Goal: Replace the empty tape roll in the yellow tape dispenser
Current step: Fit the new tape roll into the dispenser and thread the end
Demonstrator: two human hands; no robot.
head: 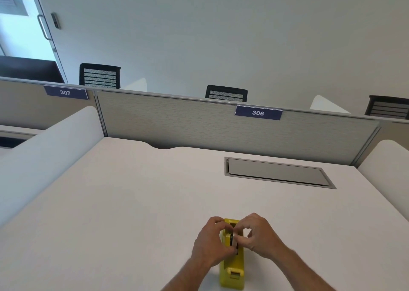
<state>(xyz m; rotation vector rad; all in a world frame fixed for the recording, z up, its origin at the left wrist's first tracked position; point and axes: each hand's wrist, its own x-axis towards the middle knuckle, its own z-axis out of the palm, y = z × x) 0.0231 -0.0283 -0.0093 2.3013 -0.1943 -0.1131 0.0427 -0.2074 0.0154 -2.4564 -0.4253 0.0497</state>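
On the smooth white desk (124, 202), near its front edge, the left hand (210, 245) curls against the side of the blocky yellow tape dispenser (232, 266). A grey roll (234, 240) sits in its slot. The right hand (259, 235) pinches that roll, with a flat grey cable hatch (276, 172) beyond.

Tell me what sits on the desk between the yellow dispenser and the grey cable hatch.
Nothing: in the head view the white desk is bare between the dispenser and the hatch.
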